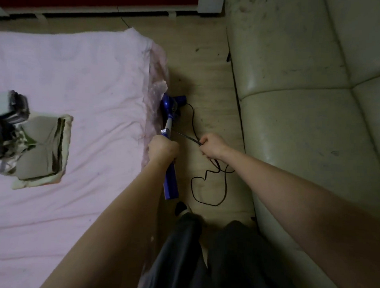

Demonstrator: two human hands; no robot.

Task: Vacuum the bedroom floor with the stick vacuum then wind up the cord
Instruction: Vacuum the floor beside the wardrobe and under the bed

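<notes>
Between bed and sofa, thin looping cord point(207, 184)

No readable text, label, brand, number or sign shows on anything in this view.

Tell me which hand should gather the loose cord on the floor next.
Right, probably. The right hand already grips the black cord, whose loops lie just below it. The left hand is closed around the stick vacuum, steadying it.

Wooden floor point(206, 78) between pink bed point(75, 83) and, seemingly, leather sofa point(301, 97).
</notes>
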